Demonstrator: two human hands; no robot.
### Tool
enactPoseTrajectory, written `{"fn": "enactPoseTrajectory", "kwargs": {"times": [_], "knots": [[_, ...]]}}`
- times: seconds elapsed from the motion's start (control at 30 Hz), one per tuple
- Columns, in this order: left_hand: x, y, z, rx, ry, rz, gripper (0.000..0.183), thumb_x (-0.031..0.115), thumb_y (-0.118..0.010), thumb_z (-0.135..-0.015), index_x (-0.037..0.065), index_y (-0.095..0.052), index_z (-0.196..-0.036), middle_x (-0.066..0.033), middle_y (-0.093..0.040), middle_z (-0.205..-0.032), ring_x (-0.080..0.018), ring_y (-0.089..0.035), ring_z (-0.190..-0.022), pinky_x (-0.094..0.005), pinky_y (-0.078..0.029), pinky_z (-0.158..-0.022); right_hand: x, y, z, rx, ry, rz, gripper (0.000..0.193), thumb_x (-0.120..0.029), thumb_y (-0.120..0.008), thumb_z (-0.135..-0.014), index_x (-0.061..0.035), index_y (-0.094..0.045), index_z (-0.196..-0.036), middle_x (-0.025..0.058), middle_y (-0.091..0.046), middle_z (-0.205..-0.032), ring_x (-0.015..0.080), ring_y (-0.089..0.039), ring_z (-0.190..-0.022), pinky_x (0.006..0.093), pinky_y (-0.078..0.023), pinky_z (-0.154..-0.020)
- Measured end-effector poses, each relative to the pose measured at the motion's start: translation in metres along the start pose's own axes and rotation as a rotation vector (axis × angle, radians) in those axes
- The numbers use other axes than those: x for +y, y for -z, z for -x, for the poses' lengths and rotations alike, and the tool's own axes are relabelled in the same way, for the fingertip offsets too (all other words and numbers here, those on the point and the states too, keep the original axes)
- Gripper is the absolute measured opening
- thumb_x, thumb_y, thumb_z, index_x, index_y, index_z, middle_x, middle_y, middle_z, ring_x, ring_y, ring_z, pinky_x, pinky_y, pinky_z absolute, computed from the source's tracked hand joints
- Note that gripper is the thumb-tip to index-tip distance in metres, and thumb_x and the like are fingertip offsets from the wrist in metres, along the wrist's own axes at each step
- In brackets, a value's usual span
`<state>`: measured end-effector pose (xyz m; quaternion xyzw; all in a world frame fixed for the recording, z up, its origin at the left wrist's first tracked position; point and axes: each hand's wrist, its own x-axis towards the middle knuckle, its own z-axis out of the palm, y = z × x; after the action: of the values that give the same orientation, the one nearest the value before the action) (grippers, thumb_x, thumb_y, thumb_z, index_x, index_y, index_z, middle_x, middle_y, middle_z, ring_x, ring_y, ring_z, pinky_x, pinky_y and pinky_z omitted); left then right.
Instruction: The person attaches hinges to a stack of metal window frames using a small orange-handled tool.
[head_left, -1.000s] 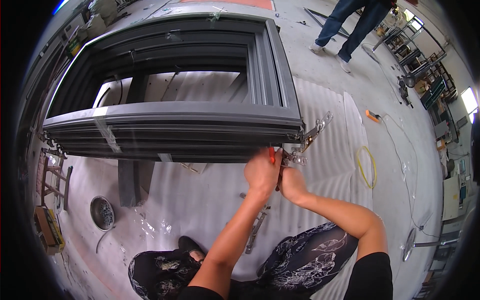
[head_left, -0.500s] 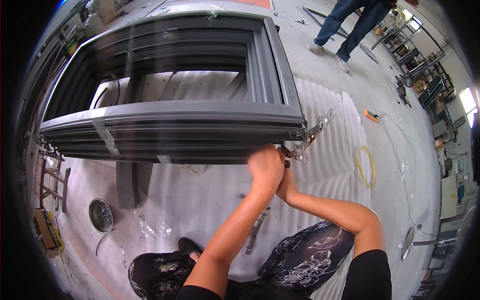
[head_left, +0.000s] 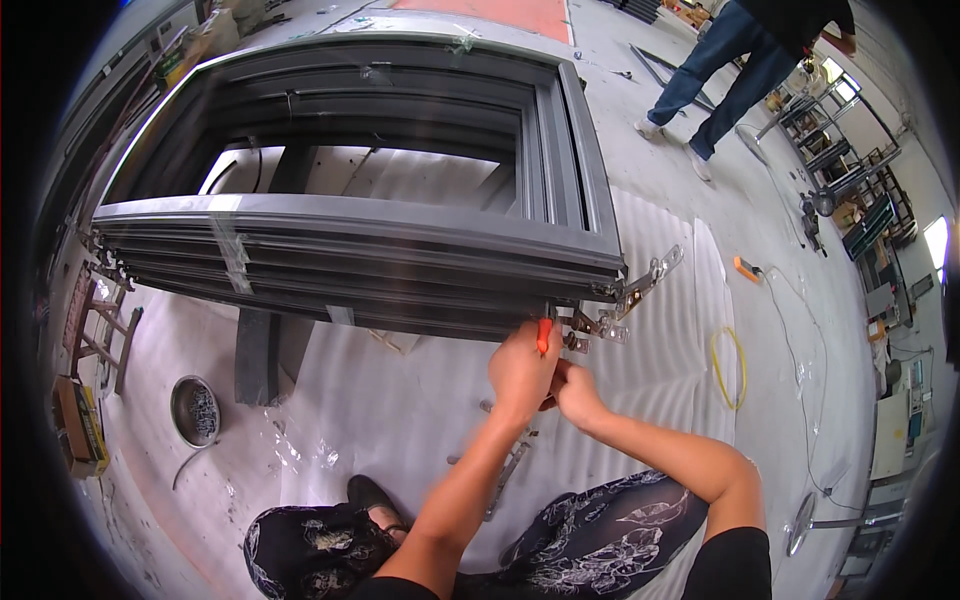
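Left hand (head_left: pixel 522 372) was clenched on an orange-handled tool (head_left: pixel 543 335), tip at the hinge bracket (head_left: pixel 600 325) on the near right corner of the dark window frame (head_left: pixel 400 255). Right hand (head_left: pixel 578 392) sat just behind it; couldn't tell its grip. Risk as I saw it: the tip slipping off the bracket and gouging the frame or jabbing the right hand.
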<state>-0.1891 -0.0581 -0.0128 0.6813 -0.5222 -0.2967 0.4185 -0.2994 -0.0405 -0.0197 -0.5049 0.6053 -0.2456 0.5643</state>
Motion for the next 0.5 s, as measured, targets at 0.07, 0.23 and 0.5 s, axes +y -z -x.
{"fn": "enactPoseTrajectory", "kwargs": {"times": [0.07, 0.23, 0.5], "knots": [[0.008, 0.007, 0.010, 0.166, -0.065, 0.020, 0.032, 0.035, -0.064, -0.087, 0.005, -0.059, -0.078, -0.0137, -0.063, -0.072, -0.0352, -0.060, -0.064, -0.0422, -0.047, -0.057, -0.005, -0.003, 0.011, -0.026, 0.006, -0.079, 0.019, -0.007, -0.044, -0.097, 0.0058, -0.056, -0.104, 0.0092, -0.065, -0.084, 0.0169, -0.064, -0.067, 0.0312, -0.052, -0.055], [0.040, 0.023, 0.015, 0.199, -0.225, 0.059, 0.026, 0.028, -0.067, -0.086, 0.004, -0.058, -0.083, -0.0120, -0.061, -0.073, -0.0330, -0.060, -0.064, -0.0422, -0.047, -0.057, -0.025, 0.011, 0.036, -0.102, 0.128, 0.002, 0.012, -0.001, -0.051, -0.091, 0.0048, -0.057, -0.101, 0.0079, -0.064, -0.084, 0.0157, -0.063, -0.068, 0.0298, -0.052, -0.060], [0.049, 0.009, 0.005, 0.101, -0.338, 0.174, 0.022, 0.011, -0.063, -0.086, 0.002, -0.049, -0.102, -0.0142, -0.059, -0.079, -0.0343, -0.059, -0.076, -0.0428, -0.046, -0.065, -0.064, 0.045, 0.056, -0.085, 0.134, 0.175, 0.020, -0.004, -0.054, -0.090, 0.0012, -0.058, -0.109, 0.0064, -0.067, -0.088, 0.0111, -0.062, -0.072, 0.0262, -0.051, -0.061]]}}
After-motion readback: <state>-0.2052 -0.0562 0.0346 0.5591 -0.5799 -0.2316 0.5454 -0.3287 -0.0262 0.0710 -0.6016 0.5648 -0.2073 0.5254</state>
